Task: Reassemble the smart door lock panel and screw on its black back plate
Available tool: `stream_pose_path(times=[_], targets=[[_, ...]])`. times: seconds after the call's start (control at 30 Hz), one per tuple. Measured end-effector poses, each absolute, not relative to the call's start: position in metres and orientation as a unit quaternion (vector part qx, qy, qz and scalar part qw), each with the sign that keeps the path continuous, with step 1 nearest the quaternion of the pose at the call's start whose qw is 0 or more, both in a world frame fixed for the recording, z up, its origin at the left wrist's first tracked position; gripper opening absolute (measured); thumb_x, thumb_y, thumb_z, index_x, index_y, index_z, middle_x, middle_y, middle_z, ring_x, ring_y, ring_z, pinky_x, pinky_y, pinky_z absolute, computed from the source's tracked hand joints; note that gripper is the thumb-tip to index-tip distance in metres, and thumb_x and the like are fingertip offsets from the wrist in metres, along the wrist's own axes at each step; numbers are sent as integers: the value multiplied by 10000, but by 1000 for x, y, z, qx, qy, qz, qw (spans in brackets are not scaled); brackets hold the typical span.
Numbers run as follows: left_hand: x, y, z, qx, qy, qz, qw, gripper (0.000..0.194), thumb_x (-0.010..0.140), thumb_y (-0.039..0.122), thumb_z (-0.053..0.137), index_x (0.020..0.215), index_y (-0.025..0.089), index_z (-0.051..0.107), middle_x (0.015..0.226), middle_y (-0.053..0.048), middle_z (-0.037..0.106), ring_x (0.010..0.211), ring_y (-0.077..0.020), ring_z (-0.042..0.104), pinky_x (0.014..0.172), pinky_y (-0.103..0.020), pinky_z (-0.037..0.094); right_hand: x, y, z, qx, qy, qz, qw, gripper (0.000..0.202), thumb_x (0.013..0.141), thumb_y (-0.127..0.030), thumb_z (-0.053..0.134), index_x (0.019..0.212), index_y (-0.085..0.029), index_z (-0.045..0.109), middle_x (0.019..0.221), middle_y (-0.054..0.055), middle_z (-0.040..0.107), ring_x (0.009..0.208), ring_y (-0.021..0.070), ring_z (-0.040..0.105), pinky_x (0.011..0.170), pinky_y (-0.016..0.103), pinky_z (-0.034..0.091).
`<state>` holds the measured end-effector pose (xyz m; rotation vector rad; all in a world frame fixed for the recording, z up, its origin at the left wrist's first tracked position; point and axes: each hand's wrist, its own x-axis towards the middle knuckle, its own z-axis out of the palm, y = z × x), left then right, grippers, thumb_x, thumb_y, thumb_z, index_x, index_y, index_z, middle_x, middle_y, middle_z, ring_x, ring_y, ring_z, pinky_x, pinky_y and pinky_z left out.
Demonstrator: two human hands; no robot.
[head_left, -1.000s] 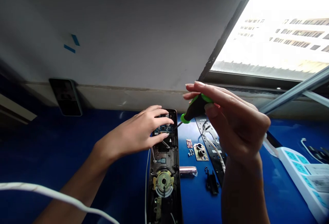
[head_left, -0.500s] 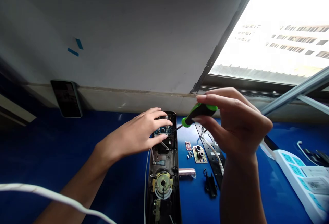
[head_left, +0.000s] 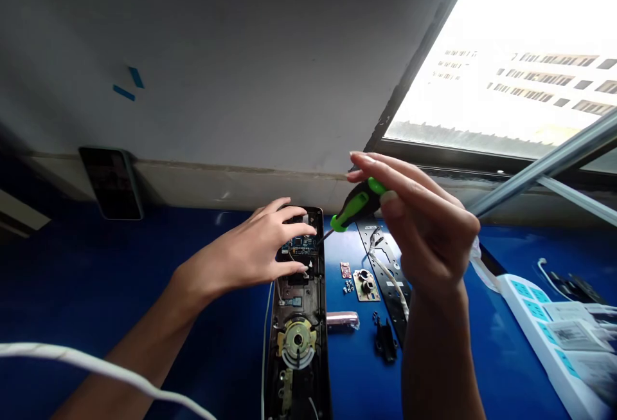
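A long black housing [head_left: 324,317] lies open on the blue table, with a blue circuit board [head_left: 304,244] in its upper part and a round metal part [head_left: 299,337] lower down. My left hand [head_left: 260,243] rests over the housing's left side, fingers spread, thumb and fingertips touching around the board. In my right hand [head_left: 419,220] is a green and black screwdriver [head_left: 357,206], held between thumb and fingers. Its shaft slants down left, and the tip reaches the board's right edge. Whether the tip sits in a screw cannot be made out.
Right of the housing lie a small red board [head_left: 346,270], screws [head_left: 348,287], a metal plate [head_left: 366,286], a pink cylinder [head_left: 343,321], a black bracket [head_left: 385,341] and a perforated black panel [head_left: 396,298]. A power strip [head_left: 540,336] is far right; a phone [head_left: 112,183] leans on the wall.
My right hand's fingers have straightened and shifted along the screwdriver handle, showing more of it. The whole view has shifted slightly, while my left hand stays at the board.
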<state>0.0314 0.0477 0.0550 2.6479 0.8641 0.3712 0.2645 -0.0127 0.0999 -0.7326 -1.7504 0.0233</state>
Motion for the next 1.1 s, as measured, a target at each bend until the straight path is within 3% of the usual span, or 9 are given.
stream_pose_path(times=[0.07, 0.2, 0.4, 0.57, 0.73, 0.83, 0.97, 1.1], targets=[[32, 49, 53, 930, 304, 125, 162, 610, 843, 445, 834, 1412, 337, 646, 1589, -84, 519, 1554, -410, 333, 1233, -623, 381, 264, -12, 100, -303, -752, 40, 585, 404, 976, -154, 612, 1335, -310, 712, 1265, 57, 766, 1052, 243, 756, 903, 478, 656], [34, 49, 52, 928, 311, 125, 162, 637, 829, 424, 849, 1423, 335, 635, 1596, -89, 508, 1544, -392, 353, 1223, -601, 410, 265, -11, 99, -307, -745, -2, 593, 405, 836, -193, 825, 1212, -333, 777, 1063, 33, 759, 927, 203, 730, 757, 379, 655], [37, 49, 54, 934, 308, 106, 148, 645, 806, 397, 875, 1403, 293, 656, 1582, -116, 518, 1540, -399, 352, 1218, -590, 424, 264, -10, 97, -297, -761, 63, 574, 413, 977, -158, 603, 1340, -328, 704, 1282, 56, 751, 1045, 234, 756, 896, 465, 659], [37, 49, 54, 934, 310, 106, 144, 645, 814, 391, 874, 1411, 308, 645, 1587, -102, 512, 1537, -387, 357, 1208, -579, 438, 264, -7, 97, -306, -743, 8, 596, 349, 853, -230, 813, 1191, -312, 783, 1042, 38, 739, 895, 198, 719, 720, 372, 646], [37, 49, 53, 934, 310, 99, 148, 658, 802, 383, 888, 1410, 309, 646, 1587, -104, 510, 1546, -379, 342, 1226, -580, 413, 260, -14, 99, -310, -745, 120, 578, 405, 1013, -164, 551, 1380, -278, 678, 1314, 79, 732, 1098, 242, 737, 936, 478, 635], [38, 50, 52, 933, 313, 99, 150, 663, 805, 372, 887, 1417, 309, 640, 1593, -102, 501, 1551, -374, 332, 1230, -578, 406, 260, -15, 99, -319, -735, 128, 585, 403, 965, -141, 655, 1320, -321, 714, 1221, 34, 772, 1058, 235, 750, 918, 465, 648], [38, 49, 53, 933, 310, 109, 150, 648, 806, 378, 887, 1404, 312, 646, 1591, -97, 497, 1547, -353, 341, 1225, -557, 421, 262, -13, 98, -332, -733, 34, 592, 405, 831, -161, 828, 1193, -337, 784, 1059, 22, 742, 932, 209, 717, 767, 393, 636], [37, 47, 54, 935, 304, 113, 144, 662, 792, 349, 900, 1403, 306, 647, 1591, -105, 496, 1541, -359, 346, 1215, -561, 434, 261, -16, 101, -335, -741, 44, 580, 373, 981, -151, 612, 1291, -313, 743, 1273, 67, 724, 1125, 253, 708, 939, 475, 618]])
